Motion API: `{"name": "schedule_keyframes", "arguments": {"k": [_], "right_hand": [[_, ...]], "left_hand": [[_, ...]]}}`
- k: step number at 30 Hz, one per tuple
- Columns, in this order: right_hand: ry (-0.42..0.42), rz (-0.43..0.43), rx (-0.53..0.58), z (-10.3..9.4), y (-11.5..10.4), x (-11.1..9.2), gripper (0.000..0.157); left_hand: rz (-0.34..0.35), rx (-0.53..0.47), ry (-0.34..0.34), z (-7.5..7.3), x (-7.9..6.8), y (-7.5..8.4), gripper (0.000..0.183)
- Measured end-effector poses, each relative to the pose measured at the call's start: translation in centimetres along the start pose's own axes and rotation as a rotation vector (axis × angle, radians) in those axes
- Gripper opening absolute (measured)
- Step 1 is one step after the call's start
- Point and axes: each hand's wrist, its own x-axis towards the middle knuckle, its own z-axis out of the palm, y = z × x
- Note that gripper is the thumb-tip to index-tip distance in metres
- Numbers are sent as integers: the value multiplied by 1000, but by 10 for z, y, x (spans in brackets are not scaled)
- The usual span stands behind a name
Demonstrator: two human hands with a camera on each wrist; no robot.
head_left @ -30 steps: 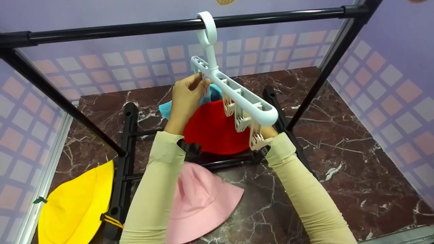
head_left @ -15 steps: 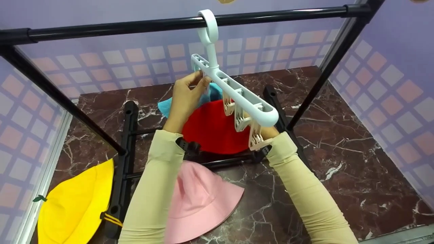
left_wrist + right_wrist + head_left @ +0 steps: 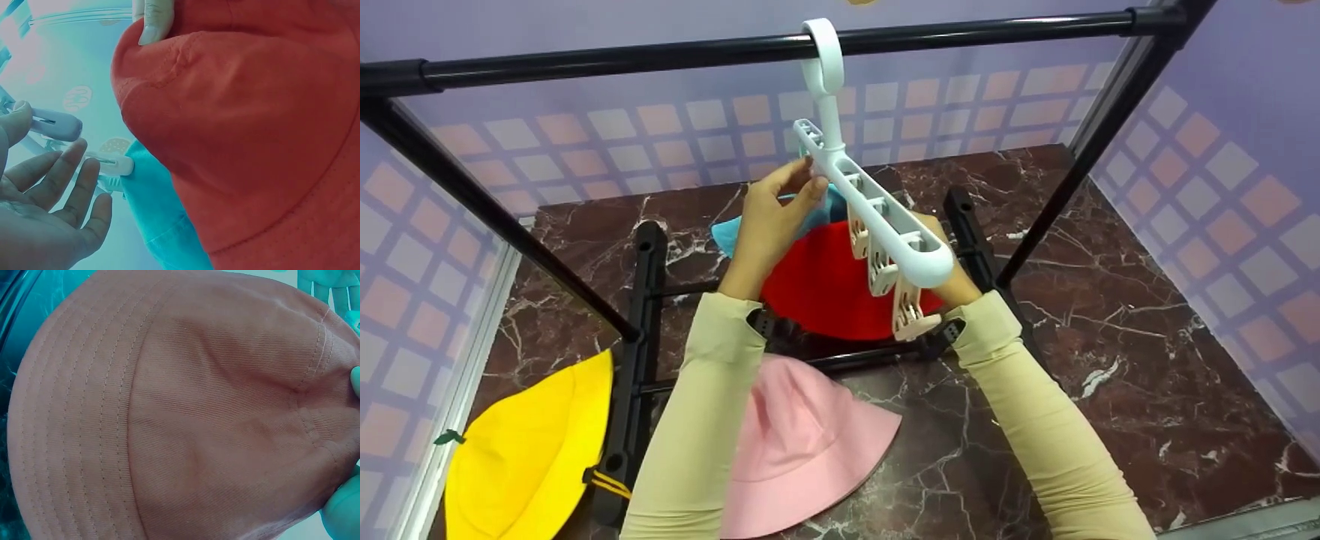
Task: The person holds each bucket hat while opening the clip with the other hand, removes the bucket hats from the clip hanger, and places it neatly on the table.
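A white clip hanger (image 3: 870, 208) hangs by its hook from the black rail, several clips beneath its bar. My left hand (image 3: 772, 217) pinches one clip (image 3: 61, 125) between thumb and forefinger; its other fingers are spread in the left wrist view. My right hand (image 3: 958, 279), partly hidden behind the hanger, holds the red bucket hat (image 3: 829, 296) by its crown, thumb (image 3: 153, 25) on the cloth. The hat is beside the pinched clip, apart from it. A light-blue hat (image 3: 160, 222) hangs from another clip (image 3: 115, 164) just behind the red one.
The black rail (image 3: 622, 58) of a rack crosses above my hands. Its base bars (image 3: 641, 315) stand on a dark marbled floor (image 3: 1110, 315). A pink hat (image 3: 810, 450) lies below my arms; a yellow hat (image 3: 525, 457) lies at left. Patterned walls (image 3: 1222, 165) surround the rack.
The hanger has turned slightly: its near end swung left, its far end a little right. More of my right hand shows. My left hand keeps its pinch on the clip.
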Motion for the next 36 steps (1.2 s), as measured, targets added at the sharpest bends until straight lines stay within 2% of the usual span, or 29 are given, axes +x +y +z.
{"name": "schedule_keyframes", "arguments": {"k": [1, 2, 6, 9, 13, 17, 21, 29, 33, 36], "right_hand": [[89, 25, -152, 8, -12, 2, 34], [98, 42, -179, 11, -18, 3, 30], [103, 116, -184, 14, -25, 4, 21], [87, 105, -195, 12, -26, 4, 18], [78, 104, -281, 11, -27, 4, 13], [89, 148, -356, 10, -30, 3, 7], [97, 188, -375, 11, -38, 2, 9], [53, 243, -447, 19, -81, -3, 11], [40, 285, -456, 15, -86, -8, 13], [38, 299, -442, 5, -74, -13, 13]], "left_hand": [[-6, 3, -5, 0, -1, -1, 62], [-12, 7, -10, 0, -1, -2, 60], [-36, 19, -26, 0, -3, -6, 55], [-46, 33, -31, 0, -5, -8, 53], [-49, 51, -40, -1, -10, -7, 51], [-52, 57, -50, -2, -17, -2, 51], [-46, 70, -60, -3, -22, -1, 52], [-6, 92, -65, -5, -32, -7, 49], [5, 72, -63, -6, -36, -9, 46], [6, 53, -62, -7, -39, -9, 45]]}}
